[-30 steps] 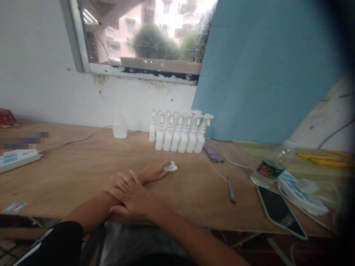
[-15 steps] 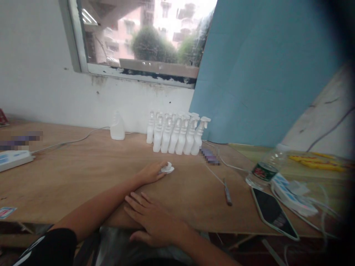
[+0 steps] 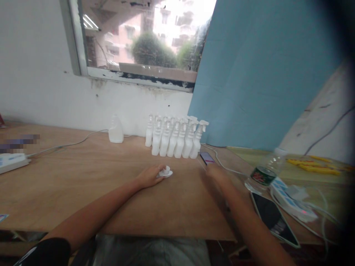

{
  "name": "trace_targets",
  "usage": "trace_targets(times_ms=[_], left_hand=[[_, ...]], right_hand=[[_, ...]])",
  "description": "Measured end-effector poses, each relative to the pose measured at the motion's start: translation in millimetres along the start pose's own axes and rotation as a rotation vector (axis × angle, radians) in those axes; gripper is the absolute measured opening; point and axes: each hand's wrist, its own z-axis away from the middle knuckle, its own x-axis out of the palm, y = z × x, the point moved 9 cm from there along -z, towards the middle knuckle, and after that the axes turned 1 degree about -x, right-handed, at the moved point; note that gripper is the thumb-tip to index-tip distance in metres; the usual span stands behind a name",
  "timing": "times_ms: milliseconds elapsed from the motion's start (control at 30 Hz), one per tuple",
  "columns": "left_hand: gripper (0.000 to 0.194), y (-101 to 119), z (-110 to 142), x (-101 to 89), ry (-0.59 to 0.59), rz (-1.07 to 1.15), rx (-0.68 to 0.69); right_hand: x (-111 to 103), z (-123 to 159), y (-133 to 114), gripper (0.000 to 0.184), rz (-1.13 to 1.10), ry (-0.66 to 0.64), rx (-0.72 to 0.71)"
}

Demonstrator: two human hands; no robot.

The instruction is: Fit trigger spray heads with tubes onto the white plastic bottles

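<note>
My left hand (image 3: pixel 149 176) rests on the wooden table (image 3: pixel 83 184), its fingers pinched on a small white cap (image 3: pixel 166 172). My right hand (image 3: pixel 217 171) is stretched forward to the right, blurred by motion, its fingertips close to a small phone (image 3: pixel 207 157) lying flat with a lit screen. Behind both hands several white spray bottles (image 3: pixel 176 137) stand in a tight cluster near the wall. A lone white bottle without a sprayer (image 3: pixel 115 130) stands to their left.
A clear water bottle (image 3: pixel 263 171) lies on its side at the right, next to a dark tablet (image 3: pixel 274 218) and a white power strip (image 3: pixel 291 201). Another power strip (image 3: pixel 11 162) sits at the left edge. A blue board (image 3: pixel 263 74) leans against the wall. Yellow pliers (image 3: pixel 316 166) lie far right.
My right hand left my left forearm, drew back to the table's front edge, then swung forward and right toward the small phone. My left hand kept still on the white cap.
</note>
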Motion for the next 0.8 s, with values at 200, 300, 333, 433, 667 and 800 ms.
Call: trace_targets(times_ms=[200,300,333,433,667,800], left_hand=[[0.034,1,-1,-0.3,0.01,-0.004,0.001],[0.034,1,-2,0.8,0.008,-0.006,0.001],[0.034,1,-2,1.5,0.004,-0.006,-0.002],[0.035,-1,-2,2.7,0.002,-0.001,-0.014],[0.038,-1,-2,2.0,0.017,0.06,-0.006],[0.038,-1,-3,0.2,0.026,0.103,0.005]], right_hand=[[21,6,20,0.023,0.026,-0.075,0.104],[24,8,15,0.018,-0.001,-0.104,0.075],[26,10,10,0.016,-0.05,-0.144,0.044],[24,22,-15,0.028,-0.354,-0.282,-0.038],[-39,29,-114,0.027,-1.207,-0.127,-0.461],[-39,18,-145,0.022,-1.318,-0.01,-0.574]])
